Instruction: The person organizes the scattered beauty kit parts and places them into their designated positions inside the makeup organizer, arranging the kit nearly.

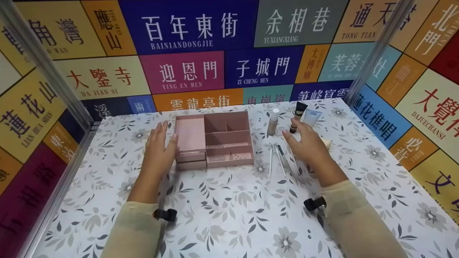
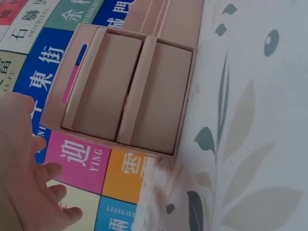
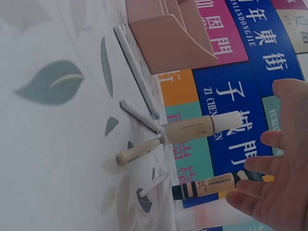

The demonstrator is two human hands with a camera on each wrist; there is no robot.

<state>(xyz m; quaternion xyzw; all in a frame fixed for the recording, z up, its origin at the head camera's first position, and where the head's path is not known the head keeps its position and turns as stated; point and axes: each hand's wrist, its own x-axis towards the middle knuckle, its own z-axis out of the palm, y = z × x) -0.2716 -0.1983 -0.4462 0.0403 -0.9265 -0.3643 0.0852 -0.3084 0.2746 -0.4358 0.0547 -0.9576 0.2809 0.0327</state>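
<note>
pale-sleeved arms (image 1: 134,229): two, stretched forward.
pink organizer (image 1: 231,163): on floral tabletop (image 1: 222,222), long axis left to right, drawers (image 2: 103,86) facing the person.
left hand (image 1: 157,152): beside organizer's left wall; fingers straight, released, contact unclear.
right hand (image 1: 310,143): fingers relaxed, spread, released; touch on dark tube (image 3: 207,186) cannot be told.
bottle (image 1: 273,123): upright, cap up.
dark tube: upright, cap down.
</note>
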